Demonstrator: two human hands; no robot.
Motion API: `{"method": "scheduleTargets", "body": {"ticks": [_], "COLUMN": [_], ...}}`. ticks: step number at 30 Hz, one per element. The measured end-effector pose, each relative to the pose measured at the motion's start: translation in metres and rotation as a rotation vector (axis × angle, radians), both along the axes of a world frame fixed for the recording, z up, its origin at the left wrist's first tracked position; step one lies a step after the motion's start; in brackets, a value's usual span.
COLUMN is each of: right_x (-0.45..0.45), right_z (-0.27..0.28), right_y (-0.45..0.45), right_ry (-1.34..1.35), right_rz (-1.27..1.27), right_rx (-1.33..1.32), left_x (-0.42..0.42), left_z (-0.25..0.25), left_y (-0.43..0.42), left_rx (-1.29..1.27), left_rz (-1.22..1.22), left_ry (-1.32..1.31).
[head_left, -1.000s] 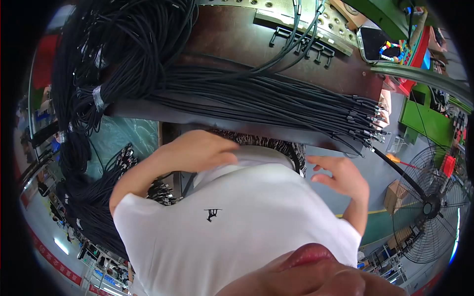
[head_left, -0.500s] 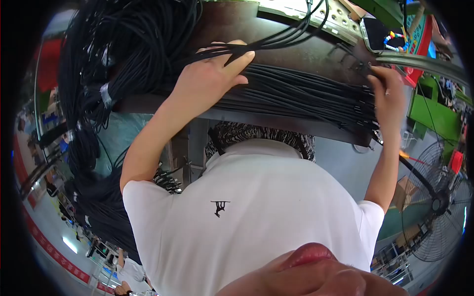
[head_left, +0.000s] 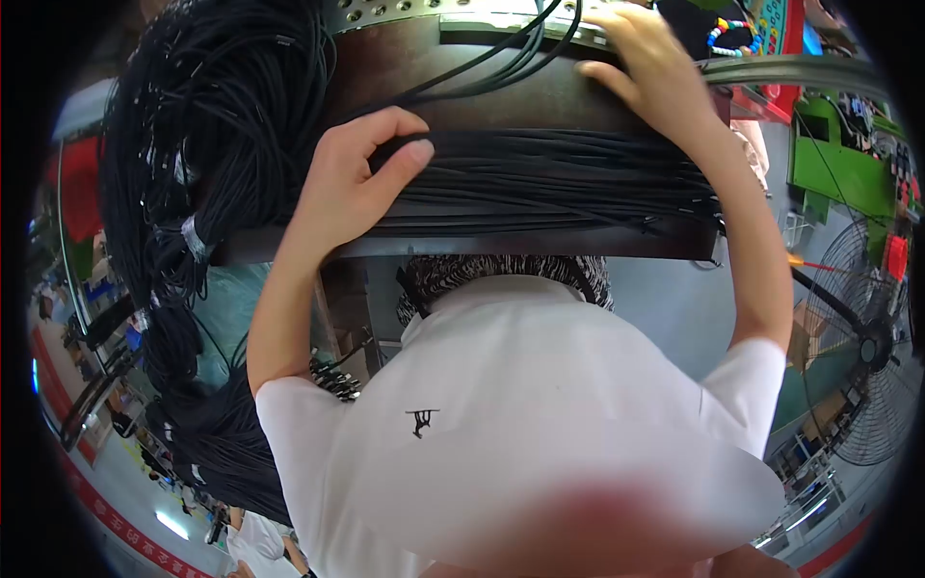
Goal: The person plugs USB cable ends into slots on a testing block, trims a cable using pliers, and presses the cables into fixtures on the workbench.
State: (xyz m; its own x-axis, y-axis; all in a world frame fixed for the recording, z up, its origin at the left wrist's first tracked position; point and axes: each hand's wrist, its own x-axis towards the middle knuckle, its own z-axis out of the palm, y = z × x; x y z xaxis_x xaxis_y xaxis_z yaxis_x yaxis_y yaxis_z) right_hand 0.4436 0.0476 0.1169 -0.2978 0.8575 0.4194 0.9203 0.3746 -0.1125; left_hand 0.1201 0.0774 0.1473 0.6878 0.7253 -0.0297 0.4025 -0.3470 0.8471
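Observation:
My left hand (head_left: 361, 173) rests on a long row of black cables (head_left: 549, 173) along the near edge of a dark brown table (head_left: 385, 63). Its index finger is curled and the thumb lies over the cables; the other fingers are mostly hidden. My right hand (head_left: 660, 77) reaches over the back of the table, slightly blurred, with its thumb apart from the fingers. The fingertips are close to a pale metal strip (head_left: 491, 27) and hold nothing I can see. A few loose cables (head_left: 472, 87) arch from behind my left hand up past the top edge.
A big heap of black cables (head_left: 226, 106) with clear ties hangs over the table's left side. On the right are a metal rail (head_left: 790, 69), a green machine part (head_left: 833, 164) and a floor fan (head_left: 872, 347). A beaded bracelet (head_left: 737, 43) lies at the upper right.
My right hand has left the cable ends at the right and moved up and left to the table's back. My left hand has shifted slightly left and down, its fingers more curled.

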Motion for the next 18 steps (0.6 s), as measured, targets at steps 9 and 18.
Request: {"method": "scheduleTargets", "body": {"ticks": [9, 18], "right_x": [-0.046, 0.040], "right_z": [0.056, 0.009], "right_y": [0.048, 0.017], "right_ry": [0.225, 0.221], "right_rz": [-0.240, 0.133], "right_rx": [-0.632, -0.684], "left_x": [0.186, 0.189], "left_z": [0.020, 0.027], "left_y": [0.004, -0.043], "left_rx": [-0.644, -1.166], "left_rz": [-0.716, -0.695], "left_ry": [0.369, 0.144]}}
